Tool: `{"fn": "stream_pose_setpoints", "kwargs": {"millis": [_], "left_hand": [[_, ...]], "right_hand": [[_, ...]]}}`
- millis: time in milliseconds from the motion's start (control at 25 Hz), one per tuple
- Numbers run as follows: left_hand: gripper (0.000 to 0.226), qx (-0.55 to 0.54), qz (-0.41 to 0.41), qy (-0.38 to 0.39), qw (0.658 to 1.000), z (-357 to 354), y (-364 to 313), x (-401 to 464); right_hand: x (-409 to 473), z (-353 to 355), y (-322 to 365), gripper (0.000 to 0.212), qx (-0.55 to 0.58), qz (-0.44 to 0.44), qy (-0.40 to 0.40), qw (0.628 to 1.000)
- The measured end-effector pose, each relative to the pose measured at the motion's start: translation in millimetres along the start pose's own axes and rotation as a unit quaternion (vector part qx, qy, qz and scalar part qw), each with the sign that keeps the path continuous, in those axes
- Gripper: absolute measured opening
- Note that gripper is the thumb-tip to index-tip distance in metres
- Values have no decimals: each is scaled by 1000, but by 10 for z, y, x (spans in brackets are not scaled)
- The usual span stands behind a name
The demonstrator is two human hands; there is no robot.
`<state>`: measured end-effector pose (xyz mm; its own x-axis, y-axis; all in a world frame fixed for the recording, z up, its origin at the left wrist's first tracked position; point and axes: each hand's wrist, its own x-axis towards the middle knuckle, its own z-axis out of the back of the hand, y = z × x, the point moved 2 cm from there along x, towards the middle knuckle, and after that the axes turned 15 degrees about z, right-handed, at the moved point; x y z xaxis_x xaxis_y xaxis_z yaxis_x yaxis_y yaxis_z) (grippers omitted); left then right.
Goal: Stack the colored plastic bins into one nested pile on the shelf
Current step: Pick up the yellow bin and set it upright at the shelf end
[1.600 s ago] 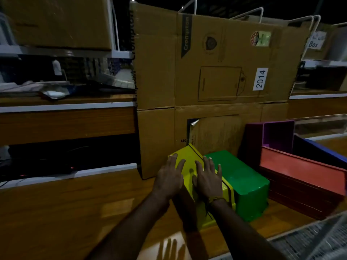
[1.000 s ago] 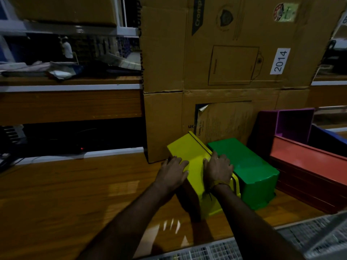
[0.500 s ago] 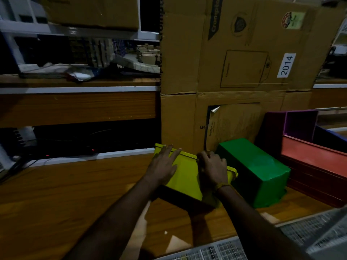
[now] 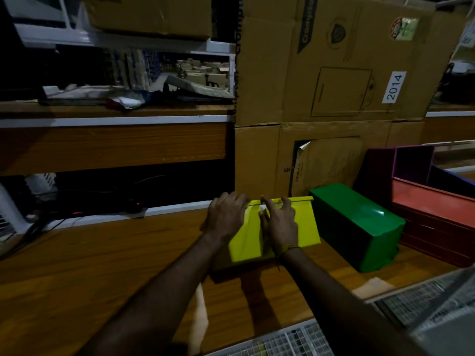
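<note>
**Both hands on the yellow bin**

Left to right: the left hand [image 4: 226,217] grips the left end of the yellow bin [image 4: 305,224], fingers curled over its far rim. The right hand [image 4: 281,224] lies on the bin's upturned face, fingers hooked at the same rim. The bin rests on the wooden shelf [image 4: 102,255]. Just beside it lies the green bin [image 4: 359,222], overturned, then the red bin [image 4: 434,206] with the purple bin [image 4: 411,163] behind. A cardboard box [image 4: 334,73] stands behind them.

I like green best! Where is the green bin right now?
In the head view, the green bin lies upside down on the wooden shelf, right of centre, between the yellow bin under both hands and the red bin.
</note>
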<state>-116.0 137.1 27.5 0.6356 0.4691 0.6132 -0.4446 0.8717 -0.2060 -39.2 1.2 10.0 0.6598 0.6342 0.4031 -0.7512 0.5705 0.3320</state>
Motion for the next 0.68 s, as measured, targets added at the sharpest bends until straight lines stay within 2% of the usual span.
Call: {"fn": "stream_pose_setpoints", "kwargs": {"millis": [280,400,680], "left_hand": [[16,-89,-25,-11,996,227,346,-6],[18,-168,-35,-26,985,375,517,-28],[45,-239,47,4,970,509,1161,-221]], "right_hand": [[145,-131,399,32,73,46,5,996],[159,-189,503,33,95,64,10,993],[196,-190,607,36,172,43,1,984]]}}
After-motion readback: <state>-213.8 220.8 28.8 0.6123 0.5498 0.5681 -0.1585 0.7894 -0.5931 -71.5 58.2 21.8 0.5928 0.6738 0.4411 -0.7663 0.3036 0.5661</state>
